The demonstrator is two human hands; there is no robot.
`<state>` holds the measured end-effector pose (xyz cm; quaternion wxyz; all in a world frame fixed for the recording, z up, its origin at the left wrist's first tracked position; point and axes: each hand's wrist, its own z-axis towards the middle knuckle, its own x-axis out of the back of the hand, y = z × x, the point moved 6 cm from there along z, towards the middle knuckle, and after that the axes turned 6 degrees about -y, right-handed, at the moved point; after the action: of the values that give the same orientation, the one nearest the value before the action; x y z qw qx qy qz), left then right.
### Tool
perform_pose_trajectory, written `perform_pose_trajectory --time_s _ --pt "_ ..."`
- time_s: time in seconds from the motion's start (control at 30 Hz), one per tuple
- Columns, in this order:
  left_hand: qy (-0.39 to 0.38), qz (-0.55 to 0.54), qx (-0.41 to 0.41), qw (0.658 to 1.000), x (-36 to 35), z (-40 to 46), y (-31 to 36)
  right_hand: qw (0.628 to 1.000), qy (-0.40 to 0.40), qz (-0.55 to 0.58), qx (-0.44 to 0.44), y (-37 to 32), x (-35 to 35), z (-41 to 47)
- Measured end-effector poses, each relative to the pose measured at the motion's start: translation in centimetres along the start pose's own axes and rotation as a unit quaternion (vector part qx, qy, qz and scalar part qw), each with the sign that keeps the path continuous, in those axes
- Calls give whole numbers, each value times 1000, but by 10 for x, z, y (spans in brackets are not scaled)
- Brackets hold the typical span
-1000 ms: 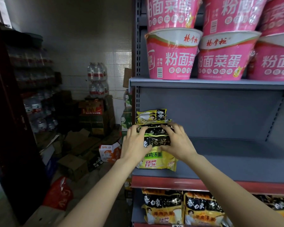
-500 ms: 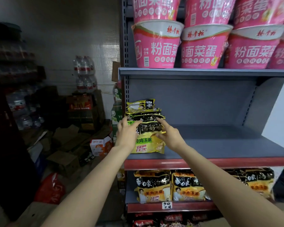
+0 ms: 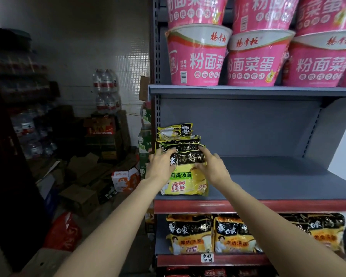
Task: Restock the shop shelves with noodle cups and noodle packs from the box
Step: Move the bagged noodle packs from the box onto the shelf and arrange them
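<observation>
Dim stockroom clutter lay to the left: flattened cartons on the floor (image 3: 84, 188), shrink-wrapped water bottles (image 3: 106, 90) stacked by a tiled wall. Grey metal shelving filled the right. Top shelf carried pink noodle cups (image 3: 198, 56), stacked two high, labels facing out. Middle shelf (image 3: 278, 176) was mostly bare; only its far-left end held stock, hard against the upright.

Both hands were on the front yellow-and-black noodle pack (image 3: 185, 176), which stood upright near the shelf's red front lip. Left hand (image 3: 161, 166) pressed the pack's left edge, fingers curled over its upper face. Right hand (image 3: 212, 168) gripped the right edge, fingers over the black band, thumb lower. More packs (image 3: 175, 131) stood behind it, tops showing above. Judged: squaring the pack so it stands face-forward in a front-to-back row, starting at the left so the row can fill rightward.

Lower shelf held orange noodle packs (image 3: 190, 234), upright, faces out. Supply box could not be told apart from the other cartons.
</observation>
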<state>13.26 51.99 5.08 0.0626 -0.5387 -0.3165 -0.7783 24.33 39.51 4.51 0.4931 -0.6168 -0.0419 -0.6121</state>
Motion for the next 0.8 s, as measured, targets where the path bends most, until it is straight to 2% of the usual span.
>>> perform_pose_trajectory --time_s 0.1,0.2,0.3,0.57,0.8 --pt "48 40 -22 998 9 -8 3 1000 15 -9 11 -1 3 -4" --pt "106 84 -83 987 15 -21 18 998 43 6 42 -4 12 -17" --pt "118 79 -132 981 11 -38 37 996 58 20 72 -4 23 -40" --pt "36 -44 -174 983 -37 -87 102 999 43 12 28 56 51 -122" --pt "-85 -173 -152 969 -132 -133 182 996 11 -42 -78 185 75 -216"
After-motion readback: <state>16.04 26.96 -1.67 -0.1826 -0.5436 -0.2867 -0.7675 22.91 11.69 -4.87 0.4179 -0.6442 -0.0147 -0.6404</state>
